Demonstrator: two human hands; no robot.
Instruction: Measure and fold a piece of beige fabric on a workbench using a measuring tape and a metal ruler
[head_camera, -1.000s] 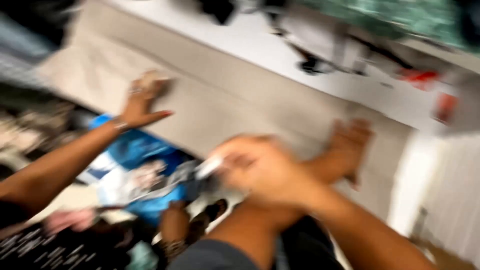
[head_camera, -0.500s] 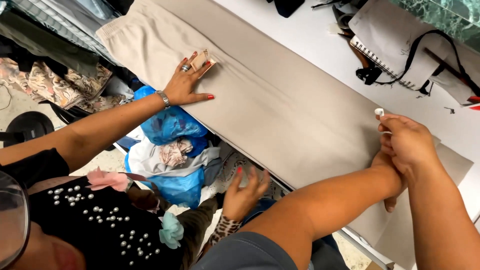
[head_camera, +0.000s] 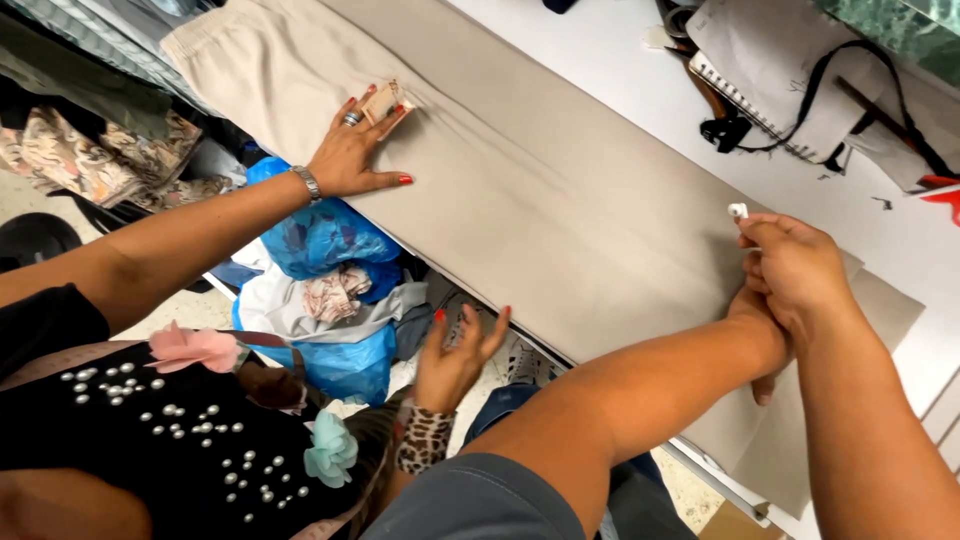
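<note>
- Both hands of the wearer work at the near end of a long beige cloth (head_camera: 560, 200) spread on the white worktop (head_camera: 620, 70). The right hand (head_camera: 795, 270) is closed, pinching a small white piece of chalk (head_camera: 738, 211) between fingertips, its point at the cloth.
- Left hand (head_camera: 765, 330) lies mostly hidden under the right wrist, pressed on the cloth; how far it is spread cannot be told.
- Across the cloth, another person's hand (head_camera: 355, 150) with red nails, a ring and a bracelet rests flat and open on the fabric, fingers on a small tan tag (head_camera: 380, 100).
- That person's other hand (head_camera: 455, 355), fingers spread, hangs in the air below the worktop's edge, touching nothing.
- Blue plastic bags (head_camera: 325, 240) with crumpled fabric sit under the worktop edge.
- A spiral notebook (head_camera: 740, 70) and a black cord (head_camera: 800, 120) lie on the worktop, well apart from the hands.
</note>
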